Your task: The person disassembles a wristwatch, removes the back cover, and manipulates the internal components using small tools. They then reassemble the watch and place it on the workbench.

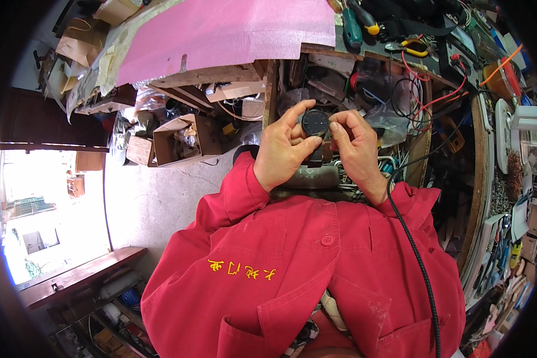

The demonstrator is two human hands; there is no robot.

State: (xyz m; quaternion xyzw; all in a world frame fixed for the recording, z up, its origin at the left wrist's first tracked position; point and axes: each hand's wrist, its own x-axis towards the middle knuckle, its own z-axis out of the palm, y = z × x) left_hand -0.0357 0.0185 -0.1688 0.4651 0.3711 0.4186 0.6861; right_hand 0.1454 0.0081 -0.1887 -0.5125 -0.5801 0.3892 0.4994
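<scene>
A black round-faced wristwatch (315, 123) is held dial up over the drawer, in front of my chest. My left hand (284, 145) grips it from the left, thumb at the lower edge of the case and index finger stretched above it. Below the case hangs part of its dark strap (314, 159). At the right edge of the watch, the thumb and index finger of my right hand (355, 147) are pinched together, where the crown would be. My fingertips hide whatever is between them.
Beneath my hands an open wooden drawer (423, 156) holds tools and plastic bags. A pink mat (232, 33) covers the bench. Screwdrivers (351, 27), yellow-handled pliers (414, 47) and red test leads (445, 96) lie at right. A black braided cable (411, 237) crosses my right sleeve. Left stands a cardboard box (179, 141).
</scene>
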